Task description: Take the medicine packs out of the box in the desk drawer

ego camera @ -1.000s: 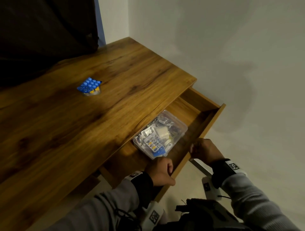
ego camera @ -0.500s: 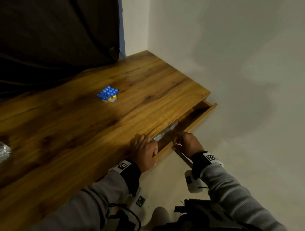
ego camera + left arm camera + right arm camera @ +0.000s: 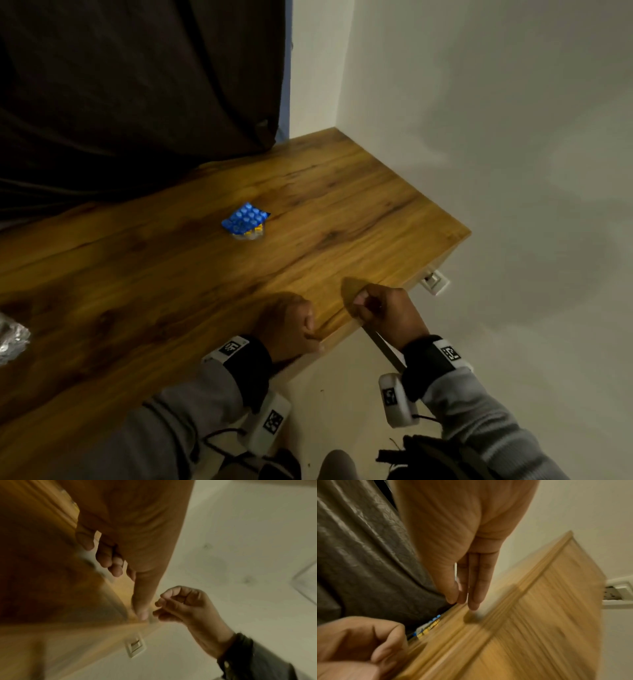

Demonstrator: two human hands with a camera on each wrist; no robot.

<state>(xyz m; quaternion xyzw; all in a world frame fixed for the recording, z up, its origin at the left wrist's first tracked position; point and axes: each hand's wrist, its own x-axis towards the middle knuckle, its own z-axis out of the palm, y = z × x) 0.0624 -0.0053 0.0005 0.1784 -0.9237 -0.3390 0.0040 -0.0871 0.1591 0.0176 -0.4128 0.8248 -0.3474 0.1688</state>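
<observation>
The drawer front (image 3: 539,615) sits pushed in under the wooden desk top (image 3: 171,274); the box inside is hidden. A blue blister pack (image 3: 246,221) lies on the desk on top of a yellow one, and its edge shows blurred in the right wrist view (image 3: 428,627). My left hand (image 3: 294,325) is at the desk's front edge with fingers curled and the thumb against the wood (image 3: 120,581). My right hand (image 3: 380,311) hovers beside it at the edge, holding nothing (image 3: 465,599).
A dark curtain (image 3: 137,85) hangs behind the desk. Crinkled clear plastic (image 3: 10,339) lies at the far left of the desk top. A white wall socket (image 3: 434,281) sits below the desk's right corner. White walls close the right side.
The drawer went from wide open to fully shut, hiding the clear box of packs. Both hands followed it in to the desk edge, and my view rose.
</observation>
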